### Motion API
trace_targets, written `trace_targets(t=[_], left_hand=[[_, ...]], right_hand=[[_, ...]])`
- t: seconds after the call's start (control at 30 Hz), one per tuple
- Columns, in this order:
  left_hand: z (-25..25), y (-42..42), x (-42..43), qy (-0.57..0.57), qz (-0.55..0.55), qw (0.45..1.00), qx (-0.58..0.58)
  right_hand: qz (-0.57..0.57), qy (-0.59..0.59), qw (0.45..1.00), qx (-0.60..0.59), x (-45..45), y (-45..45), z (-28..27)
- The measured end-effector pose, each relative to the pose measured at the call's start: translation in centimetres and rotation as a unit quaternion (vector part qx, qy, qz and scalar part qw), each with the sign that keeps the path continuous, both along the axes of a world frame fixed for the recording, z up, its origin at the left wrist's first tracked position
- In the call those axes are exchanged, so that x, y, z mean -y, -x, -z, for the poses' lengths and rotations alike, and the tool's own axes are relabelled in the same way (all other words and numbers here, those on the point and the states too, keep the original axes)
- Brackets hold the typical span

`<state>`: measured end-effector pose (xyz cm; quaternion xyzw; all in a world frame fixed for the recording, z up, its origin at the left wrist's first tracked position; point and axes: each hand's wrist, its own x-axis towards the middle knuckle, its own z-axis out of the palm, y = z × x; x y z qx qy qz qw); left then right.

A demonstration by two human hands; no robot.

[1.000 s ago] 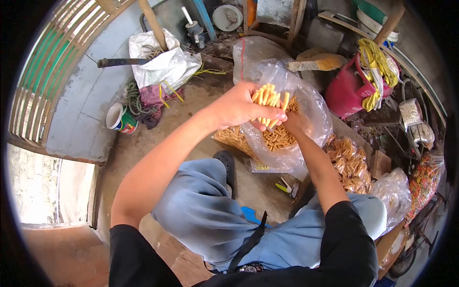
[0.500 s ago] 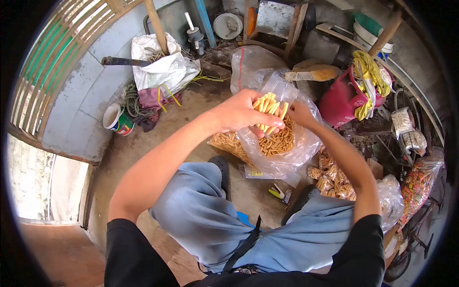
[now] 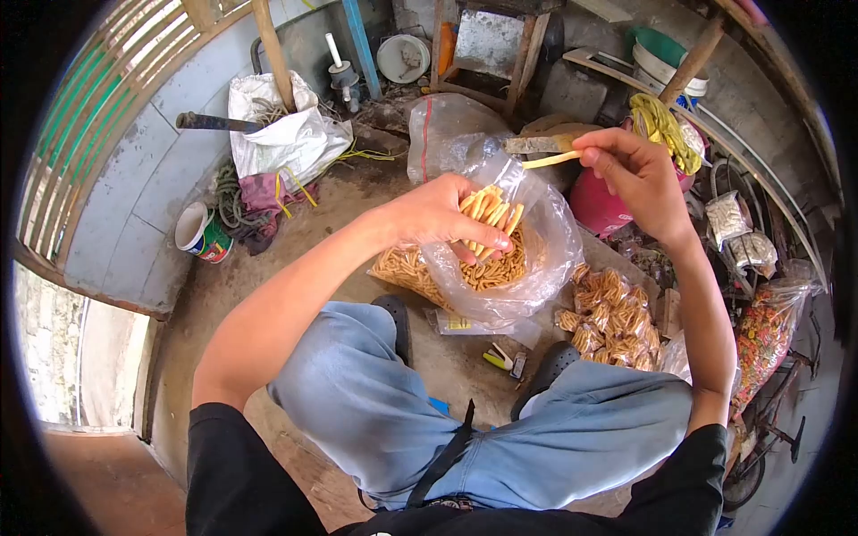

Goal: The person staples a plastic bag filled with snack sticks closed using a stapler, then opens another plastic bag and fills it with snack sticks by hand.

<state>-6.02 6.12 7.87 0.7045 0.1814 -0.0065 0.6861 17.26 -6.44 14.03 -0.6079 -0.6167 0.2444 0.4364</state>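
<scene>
My left hand (image 3: 442, 217) is closed around a bunch of yellow snack sticks (image 3: 487, 214), with a small clear plastic bag (image 3: 503, 175) rising just behind them. Up and to the right, my right hand (image 3: 636, 174) pinches a single snack stick (image 3: 551, 160) between thumb and fingertips, its free end pointing left. Below my left hand stands a large open clear bag (image 3: 559, 277) holding many brown snack sticks (image 3: 497, 273). More sticks (image 3: 407, 268) show through plastic at its left side. How the small bag is held is partly hidden by the sticks.
Filled small snack packs (image 3: 617, 317) are piled on the floor at right. A green stapler (image 3: 498, 358) lies between my feet. Farther back are a pink tub (image 3: 601, 198), a white sack (image 3: 295, 134) and a paint bucket (image 3: 204, 230). A bag of colourful snacks (image 3: 769, 335) leans at far right.
My right hand has moved up and right, away from the bunch, and now shows one stick in its pinch. My left hand keeps its hold on the bunch. The camera view has shifted slightly.
</scene>
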Motion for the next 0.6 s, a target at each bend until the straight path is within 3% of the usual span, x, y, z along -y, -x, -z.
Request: trace_targets(t=[0.27, 0.4, 0.6], left_hand=[[0.0, 0.2, 0.3, -0.01, 0.015, 1.0, -0.005], [-0.2, 0.3, 0.4, -0.016, 0.004, 1.0, -0.007], [-0.2, 0.3, 0.5, -0.01, 0.001, 1.0, -0.001]], right_hand=[[-0.036, -0.135, 0.975, 0.171, 0.4, 1.4, -0.6], [0.009, -0.146, 0.968, 0.203, 0.5, 2.0, -1.2], [-0.043, -0.186, 0.961, 0.201, 0.2, 2.1, -0.8]])
